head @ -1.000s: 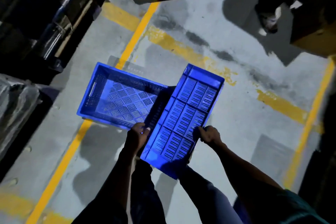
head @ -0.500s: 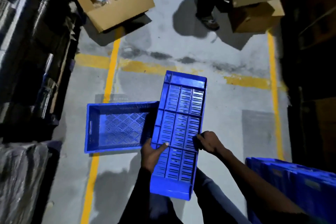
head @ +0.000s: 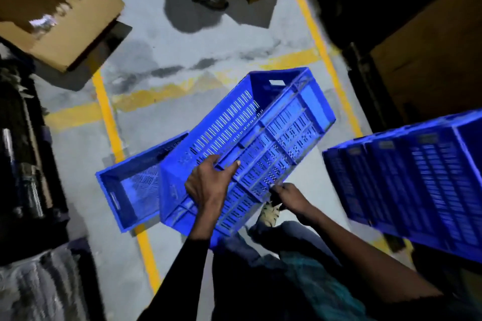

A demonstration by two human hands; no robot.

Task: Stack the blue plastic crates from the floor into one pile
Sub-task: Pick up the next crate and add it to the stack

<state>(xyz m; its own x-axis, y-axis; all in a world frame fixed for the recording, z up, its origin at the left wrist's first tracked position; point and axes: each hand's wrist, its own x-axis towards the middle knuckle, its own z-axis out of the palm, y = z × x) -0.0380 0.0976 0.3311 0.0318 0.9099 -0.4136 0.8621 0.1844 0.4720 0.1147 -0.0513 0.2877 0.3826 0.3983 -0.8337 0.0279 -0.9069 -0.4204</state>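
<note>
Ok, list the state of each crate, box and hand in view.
Held crate: lifted, tilted, in both hands.
Floor crate: upright, empty, partly hidden.
Crate pile: stacked at right.
Cardboard box: open.
Left hand: gripping the crate.
Right hand: gripping its edge.

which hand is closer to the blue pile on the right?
Right. The right hand grips the held crate's edge on the side facing the pile; the left hand grips farther away.

A black long sleeve [head: 180,276], teal patterned shirt [head: 307,284], dark trousers [head: 276,237].
</note>
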